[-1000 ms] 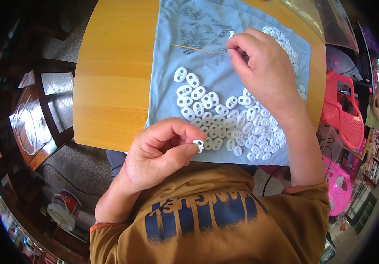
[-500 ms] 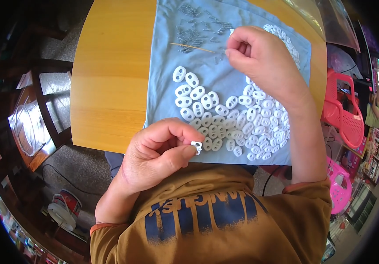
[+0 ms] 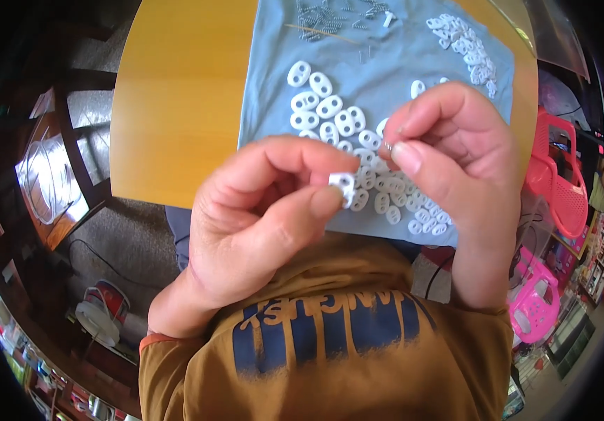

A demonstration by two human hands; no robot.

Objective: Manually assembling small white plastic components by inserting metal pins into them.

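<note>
My left hand (image 3: pixel 249 193) pinches a small white plastic cord-lock piece (image 3: pixel 344 182) with round holes between thumb and forefinger. Close to its right, my right hand (image 3: pixel 460 144) holds a tiny metal spring (image 3: pixel 387 146) between thumb and fingertip. The spring and the white piece are apart. Under and beyond both hands, white two-holed oval cord-lock bodies (image 3: pixel 329 107) lie spread over a blue cloth (image 3: pixel 400 59); my hands hide some of them. Many small metal springs (image 3: pixel 321 15) are heaped at the cloth's far side.
A thin wooden stick (image 3: pixel 323 33) lies by the springs, near a small white T-shaped piece (image 3: pixel 389 19). Smaller white pieces (image 3: pixel 465 48) are piled at the far right of the cloth. The cloth covers part of a wooden table (image 3: pixel 183 105). Pink plastic chairs (image 3: pixel 558 182) stand at the right.
My right hand has come back from beside the springs toward my left hand, now with a spring in its fingertips. My left hand has moved slightly right and farther out, still pinching the white piece.
</note>
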